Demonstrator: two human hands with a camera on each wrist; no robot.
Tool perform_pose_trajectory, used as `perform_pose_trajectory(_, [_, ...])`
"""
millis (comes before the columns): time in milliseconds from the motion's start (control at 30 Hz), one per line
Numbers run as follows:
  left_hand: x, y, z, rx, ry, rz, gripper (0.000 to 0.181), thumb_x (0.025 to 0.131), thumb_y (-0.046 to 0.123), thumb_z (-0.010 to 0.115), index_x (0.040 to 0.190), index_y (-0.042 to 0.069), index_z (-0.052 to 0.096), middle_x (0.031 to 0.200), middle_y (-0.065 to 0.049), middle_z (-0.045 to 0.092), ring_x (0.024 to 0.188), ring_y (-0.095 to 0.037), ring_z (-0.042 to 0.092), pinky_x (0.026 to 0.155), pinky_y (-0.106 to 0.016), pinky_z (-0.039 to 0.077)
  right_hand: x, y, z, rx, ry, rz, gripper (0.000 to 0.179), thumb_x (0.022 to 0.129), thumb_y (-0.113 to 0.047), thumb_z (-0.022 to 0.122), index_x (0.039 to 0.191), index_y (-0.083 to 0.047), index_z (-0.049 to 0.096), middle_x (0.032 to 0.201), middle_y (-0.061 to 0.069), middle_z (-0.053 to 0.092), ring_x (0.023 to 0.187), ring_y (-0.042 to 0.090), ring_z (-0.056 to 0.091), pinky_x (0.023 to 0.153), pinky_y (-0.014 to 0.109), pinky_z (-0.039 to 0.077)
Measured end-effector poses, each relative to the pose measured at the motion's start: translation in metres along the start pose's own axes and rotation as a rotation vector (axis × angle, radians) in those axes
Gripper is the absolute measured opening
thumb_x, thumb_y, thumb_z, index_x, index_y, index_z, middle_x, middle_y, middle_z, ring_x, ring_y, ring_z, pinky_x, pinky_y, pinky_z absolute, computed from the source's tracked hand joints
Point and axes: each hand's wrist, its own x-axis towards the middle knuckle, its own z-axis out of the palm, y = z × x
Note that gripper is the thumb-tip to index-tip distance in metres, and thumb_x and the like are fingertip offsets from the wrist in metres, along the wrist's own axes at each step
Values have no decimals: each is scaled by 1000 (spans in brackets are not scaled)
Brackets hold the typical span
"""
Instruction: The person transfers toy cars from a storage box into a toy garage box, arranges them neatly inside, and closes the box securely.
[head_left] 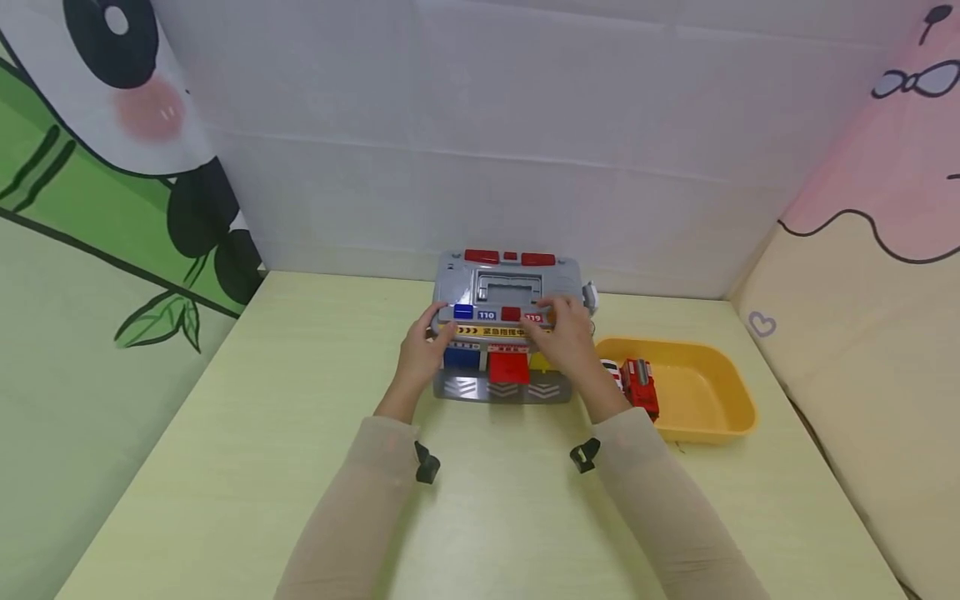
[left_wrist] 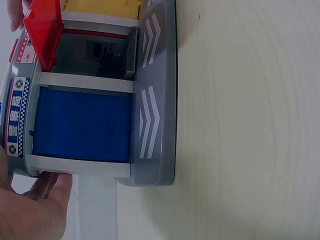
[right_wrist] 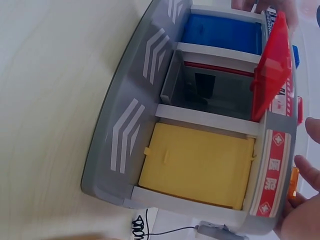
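Observation:
A grey toy emergency station (head_left: 510,292) stands on the table, its three doors facing me. The red door (head_left: 508,367) is swung up, showing a dark bay behind it. The blue door (left_wrist: 82,125) and the yellow door (right_wrist: 197,165) are down. My left hand (head_left: 418,357) grips the station's left end, thumb toward the front and fingers round the side. My right hand (head_left: 570,337) rests at the top right, its fingers at the orange button (right_wrist: 293,182); part of that hand is cut off in the right wrist view.
To the right, a yellow tray (head_left: 705,392) holds a red toy truck (head_left: 640,387) and a white toy vehicle (head_left: 612,372), partly hidden by my right arm. A grey handset (right_wrist: 217,231) with a coiled cord lies by the station's right side. A wall rises behind.

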Motion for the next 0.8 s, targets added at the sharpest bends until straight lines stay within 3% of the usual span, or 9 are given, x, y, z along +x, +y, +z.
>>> perform_pose_trajectory(300, [1, -1, 1, -14, -2, -2, 48, 99, 39, 55, 144, 27, 44, 135, -12, 49, 109, -30, 52, 88, -48, 46, -10, 13, -15, 49, 1, 4, 59, 92, -34, 68, 139, -8, 44, 138, 16, 39, 123, 31, 33, 96, 47, 42])
perform_pose_trajectory(567, [-1, 1, -1, -16, -10, -22, 48, 99, 38, 55, 145, 27, 44, 138, -12, 48, 112, -31, 51, 88, -49, 46, -20, 18, -21, 76, 3, 33, 60, 92, -29, 69, 141, -8, 42, 139, 16, 38, 123, 30, 34, 97, 45, 44])
perform_pose_trajectory(800, [-2, 3, -1, -12, -10, -19, 49, 99, 38, 54, 145, 27, 43, 140, -12, 47, 113, -32, 51, 90, -50, 46, -30, 26, -34, 74, -5, 38, 61, 93, -28, 68, 143, -8, 40, 144, 17, 35, 129, 34, 31, 102, 52, 38])
